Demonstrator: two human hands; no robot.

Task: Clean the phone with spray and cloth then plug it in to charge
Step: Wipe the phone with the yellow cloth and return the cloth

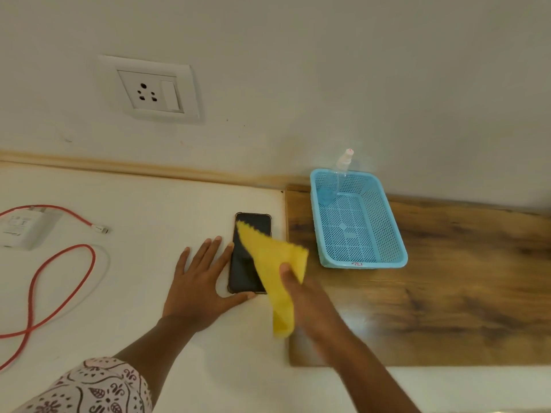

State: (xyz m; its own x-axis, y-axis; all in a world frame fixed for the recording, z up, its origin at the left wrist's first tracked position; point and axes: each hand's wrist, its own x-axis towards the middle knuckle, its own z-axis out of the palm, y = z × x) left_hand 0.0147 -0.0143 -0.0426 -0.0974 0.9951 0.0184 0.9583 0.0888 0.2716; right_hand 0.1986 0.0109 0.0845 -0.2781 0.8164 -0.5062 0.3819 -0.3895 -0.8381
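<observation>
Phone (pixel 249 257) lies screen-up near the middle of the frame, on the white worktop (pixel 143 204), just beside the edge of a wooden board (pixel 447 278). The left hand (pixel 198 281) rests flat and spread against the phone's left side, thumb along its lower edge, so its grip is wide and closes on nothing. The right hand (pixel 307 302), blurred, pinches a yellow cloth (pixel 274 263) that drapes over the phone's right half; its grip looks closed on the cloth. At right of centre a blue basket (pixel 393 234) on the board holds a spray bottle (pixel 340 174), leaning in its far corner. At the left edge lie a white charger (pixel 24 231) and red cable (pixel 44 293). A wall socket (pixel 149 90) sits in the upper left.
</observation>
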